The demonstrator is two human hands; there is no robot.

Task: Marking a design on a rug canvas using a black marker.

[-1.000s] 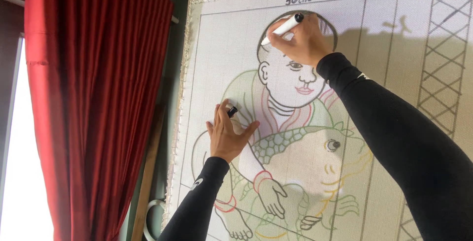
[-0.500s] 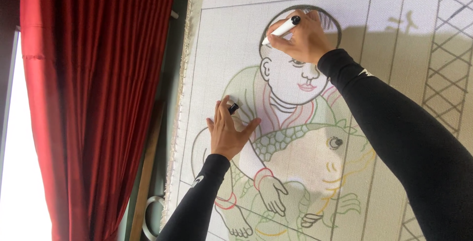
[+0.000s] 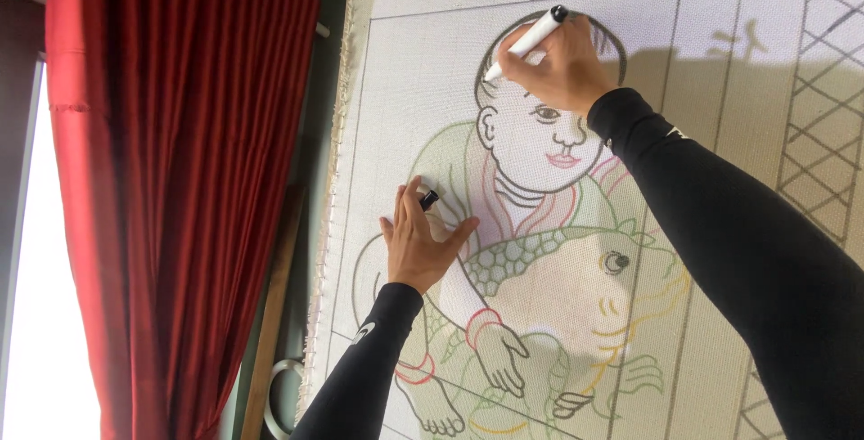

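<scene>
An upright canvas carries a line drawing of a child hugging a large fish. My right hand grips a white marker with a black end, its tip on the dark outline of the child's head. My left hand rests flat against the canvas on the child's green sleeve, fingers spread, with a small black marker cap held between them. Both arms wear black sleeves.
A red curtain hangs at the left beside a bright window strip. A wooden strip leans next to the canvas's frayed left edge. Ruled vertical lines and a cross-hatched band fill the canvas's right side.
My right hand has shifted the marker slightly along the outline of the head. My left hand stays pressed on the same spot.
</scene>
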